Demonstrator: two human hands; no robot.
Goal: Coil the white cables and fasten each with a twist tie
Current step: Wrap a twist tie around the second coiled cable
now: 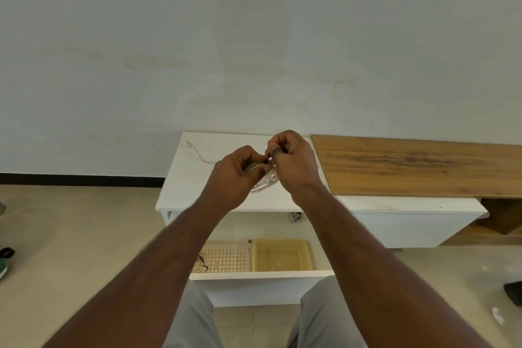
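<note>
A low white counter (220, 200) with a smooth matte top stands against a pale, faintly stained wall (197, 51), and to its right a long plank of brown wood-grain board (409, 167) runs along the same wall. The floor (70, 229) is beige and glossy, edged by a dark skirting strip (82, 179) at the foot of the wall. Over the middle of the counter the person holds a coiled bundle of thin white cable (264, 183) between both hands. The left hand (240, 175) is curled round the loops from the left, and the right hand (293, 161) is bunched tight, its fingertips pinching a small dark twist tie (267, 159) at the top of the coil where the two hands meet. Another thin white cable (197, 153) lies loose near the counter's back left corner, trailing toward the hands. Below the front edge an open white drawer (262, 274) shows a pale perforated plastic tray (226, 258) on the left, with a tied cable coil (202, 261) at its left end, and a translucent yellow plastic tub (282, 254) just beside it on the right.
</note>
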